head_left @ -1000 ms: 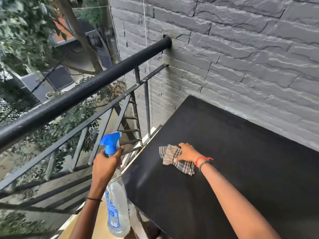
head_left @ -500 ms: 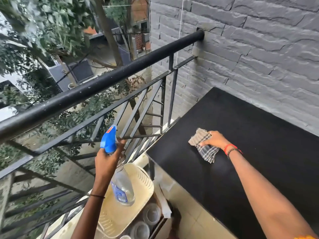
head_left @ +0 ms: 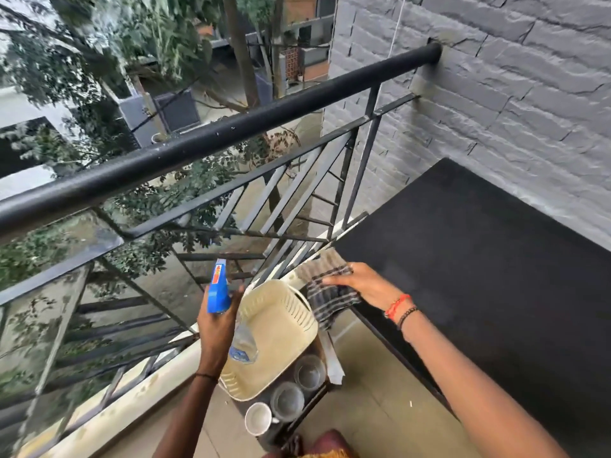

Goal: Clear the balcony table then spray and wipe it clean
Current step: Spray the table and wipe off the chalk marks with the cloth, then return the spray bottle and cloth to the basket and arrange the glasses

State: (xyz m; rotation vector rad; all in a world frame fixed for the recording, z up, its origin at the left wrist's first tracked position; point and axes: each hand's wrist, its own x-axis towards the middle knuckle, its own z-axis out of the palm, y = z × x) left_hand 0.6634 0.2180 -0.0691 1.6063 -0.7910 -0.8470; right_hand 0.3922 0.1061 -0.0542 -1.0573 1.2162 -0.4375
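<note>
While the left grip (head_left: 216,328) wraps the spray bottle (head_left: 217,289), the flat right grip (head_left: 360,287) should press the cloth (head_left: 327,300) firmly along the table (head_left: 479,259) edge.

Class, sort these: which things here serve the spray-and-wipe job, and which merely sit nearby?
In use: spray bottle, in the left hand; checked cloth, under the right hand; black table.
Nearby only: cream basket; two glasses; white cup; railing.
</note>
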